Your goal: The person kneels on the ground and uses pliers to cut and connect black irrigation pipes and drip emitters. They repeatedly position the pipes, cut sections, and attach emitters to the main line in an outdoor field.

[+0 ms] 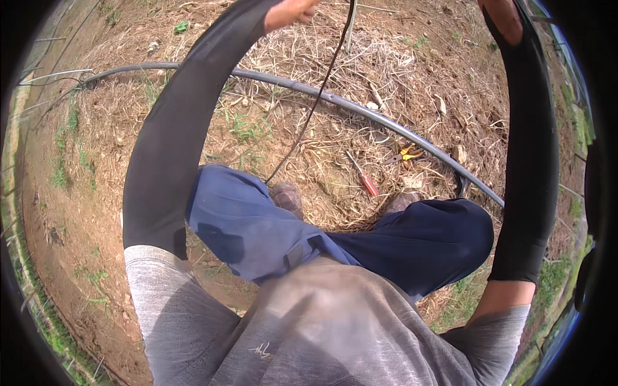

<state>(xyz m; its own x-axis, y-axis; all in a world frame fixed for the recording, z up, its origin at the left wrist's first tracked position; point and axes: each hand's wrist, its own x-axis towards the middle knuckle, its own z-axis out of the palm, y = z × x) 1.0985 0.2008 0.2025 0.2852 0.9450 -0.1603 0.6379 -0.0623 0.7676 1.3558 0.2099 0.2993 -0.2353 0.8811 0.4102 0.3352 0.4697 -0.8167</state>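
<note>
Black sleeves [174, 135] cover both forearms, which reach forward and wide, so that the left hand [291, 13] and the right hand [503, 20] are well apart at the upper edge; so little of either shows that I cannot tell whether their fingers are closed on anything. Nearest to the left hand is a thin dark line [311, 118], running down from the upper edge, across the view of a grey hose [380, 119], to the ground by the left shoe [288, 198] (whether it touches the hose is not clear). Its lower end meets the edge of the blue trousers [235, 215], so a shifted knee or foot could trap it, and a pull from above could then drag or kink it. The hose bows across the dry straw [386, 61] in front of both feet; a forward step could catch on it and cost the person their balance. A red-handled screwdriver [368, 184] lies between the shoes, just beside the right shoe [400, 201], with yellow-handled pliers [405, 155] near it: a careless foot could tread on either, or push them under the straw, where they would be easily lost.
</note>
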